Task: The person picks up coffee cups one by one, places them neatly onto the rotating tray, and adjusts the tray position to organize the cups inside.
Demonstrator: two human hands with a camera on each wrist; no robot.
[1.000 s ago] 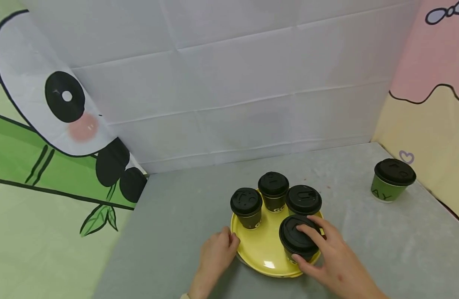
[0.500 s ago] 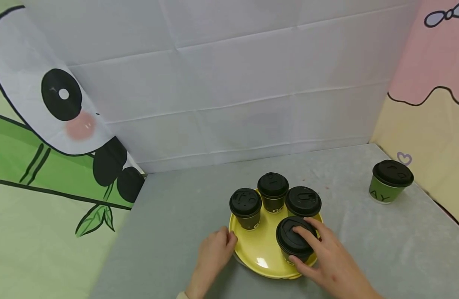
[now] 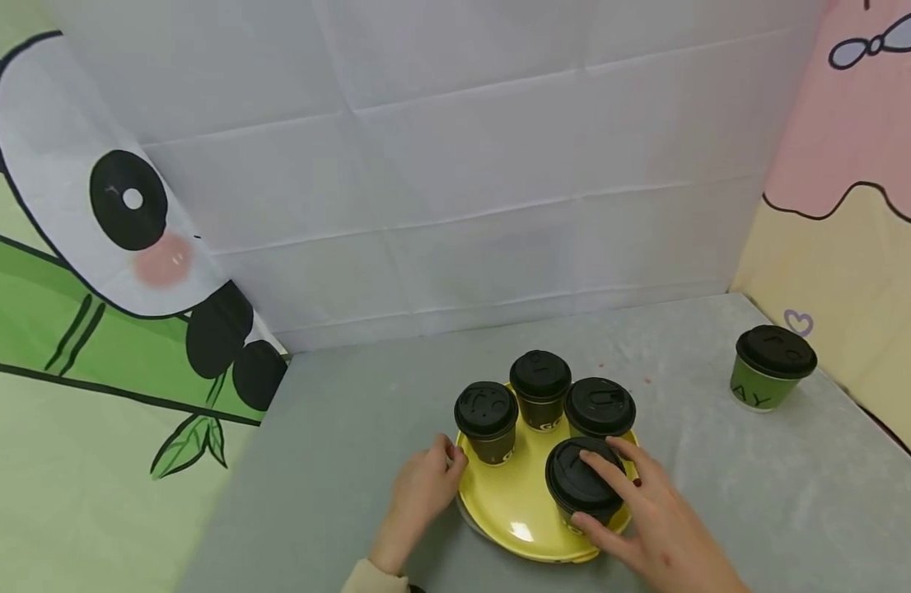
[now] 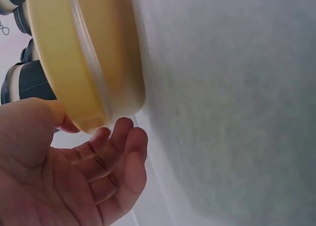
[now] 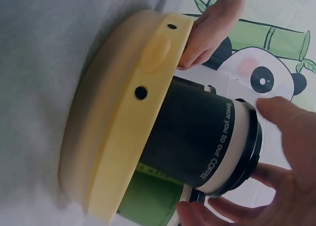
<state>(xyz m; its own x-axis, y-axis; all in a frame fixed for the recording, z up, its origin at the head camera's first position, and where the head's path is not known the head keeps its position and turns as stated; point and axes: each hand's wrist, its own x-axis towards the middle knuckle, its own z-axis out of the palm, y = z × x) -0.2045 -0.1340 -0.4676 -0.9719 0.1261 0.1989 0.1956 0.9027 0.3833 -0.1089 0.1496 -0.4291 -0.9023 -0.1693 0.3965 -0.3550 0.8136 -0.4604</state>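
A round yellow tray (image 3: 492, 504) with a deep side sits on the grey table, several black-lidded paper cups standing on it. My left hand (image 3: 424, 486) pinches its left rim, thumb on top and fingers below in the left wrist view. Over the tray's front right, my right hand (image 3: 666, 523) holds a dark paper cup (image 3: 583, 478) round its lid, thumb at the near side. That cup (image 5: 190, 130) stands upright on the tray, and a green cup (image 5: 150, 196) shows beside it in the right wrist view. Some right-hand fingertips are hidden behind the lid.
On the tray, dark cups stand at the left (image 3: 487, 422) and back (image 3: 540, 391), and another lidded cup (image 3: 600, 405) is just behind the held one. A separate green paper cup (image 3: 770, 371) stands at the table's right, near the yellow wall. A white cloth wall (image 3: 455, 189) borders the back.
Both hands keep their places on the tray and cup. The held cup has shifted slightly left with the right hand; the view has also tilted a little.
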